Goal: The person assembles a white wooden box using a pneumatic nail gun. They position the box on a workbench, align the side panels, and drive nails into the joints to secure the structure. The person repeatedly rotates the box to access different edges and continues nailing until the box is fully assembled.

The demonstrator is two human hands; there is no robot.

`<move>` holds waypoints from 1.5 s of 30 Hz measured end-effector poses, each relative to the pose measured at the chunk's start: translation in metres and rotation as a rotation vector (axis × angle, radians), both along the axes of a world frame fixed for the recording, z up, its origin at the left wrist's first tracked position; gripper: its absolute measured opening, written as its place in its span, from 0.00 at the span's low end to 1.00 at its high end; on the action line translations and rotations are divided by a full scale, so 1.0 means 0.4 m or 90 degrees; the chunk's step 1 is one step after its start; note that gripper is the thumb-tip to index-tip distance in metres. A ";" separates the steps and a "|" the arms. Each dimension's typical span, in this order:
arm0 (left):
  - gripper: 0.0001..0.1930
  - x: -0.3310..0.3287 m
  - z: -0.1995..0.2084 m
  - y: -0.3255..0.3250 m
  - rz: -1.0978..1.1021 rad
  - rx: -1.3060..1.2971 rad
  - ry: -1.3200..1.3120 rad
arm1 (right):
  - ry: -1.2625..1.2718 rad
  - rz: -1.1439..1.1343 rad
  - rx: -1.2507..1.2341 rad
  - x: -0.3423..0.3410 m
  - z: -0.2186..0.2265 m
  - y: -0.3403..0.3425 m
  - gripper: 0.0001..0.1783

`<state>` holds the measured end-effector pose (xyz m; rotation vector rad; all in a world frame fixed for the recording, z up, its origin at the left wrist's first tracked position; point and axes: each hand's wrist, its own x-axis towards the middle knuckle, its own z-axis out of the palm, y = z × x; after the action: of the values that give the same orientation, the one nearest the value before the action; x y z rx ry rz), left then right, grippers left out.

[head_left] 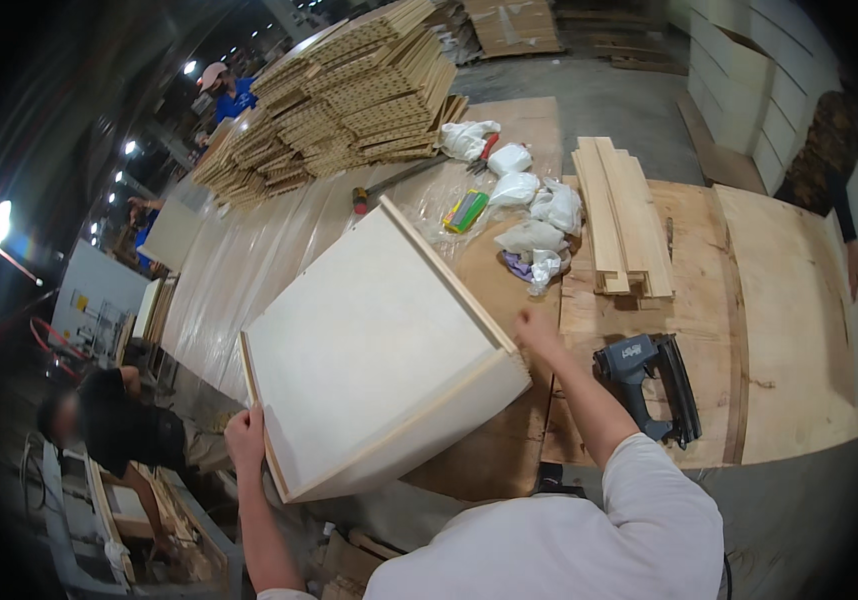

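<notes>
A white box (374, 330) with pale wood strips along its edges lies turned at an angle in front of me, its near corner over the table's front edge. My left hand (244, 437) is closed on the wood strip at its left edge. Beside the box's right corner is my right hand (537, 328), its fingers curled in. What those fingers hold, if anything, is too small to make out. To the right of that hand a dark nail gun (646, 385) lies on its side on the plywood.
Stacked wood strips (617, 220) lie on the plywood (789, 330). Several white plastic bags (515, 190), a green-yellow packet (465, 212) and a hammer (361, 200) sit beyond the box. Tall board stacks (359, 95) stand behind. Co-workers are at left (129, 420), far left and right (829, 150).
</notes>
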<state>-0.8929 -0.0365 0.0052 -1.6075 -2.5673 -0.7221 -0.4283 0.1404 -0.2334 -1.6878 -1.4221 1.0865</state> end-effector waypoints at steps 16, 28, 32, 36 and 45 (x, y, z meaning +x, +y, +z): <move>0.19 0.433 0.157 -0.124 -0.486 0.042 0.019 | 0.288 0.295 0.388 0.454 0.758 -0.294 0.15; 0.14 0.511 0.010 -0.105 -0.797 0.083 -0.082 | -0.287 -0.160 0.214 0.587 0.888 -0.827 0.16; 0.13 0.497 -0.028 -0.096 -0.827 0.146 -0.061 | -0.591 -0.183 -0.104 0.569 0.841 -0.901 0.17; 0.12 0.501 -0.033 -0.095 -0.834 0.179 -0.006 | -0.353 -0.178 -0.065 0.495 0.910 -1.040 0.18; 0.12 0.490 -0.027 -0.093 -0.850 0.189 -0.034 | -0.291 -0.150 -0.054 0.499 0.748 -1.088 0.17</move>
<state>-0.6971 -0.0738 -0.0058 -2.9867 -0.9584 -1.0410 -0.2288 -0.2946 0.0657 -2.2009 -1.4067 0.6640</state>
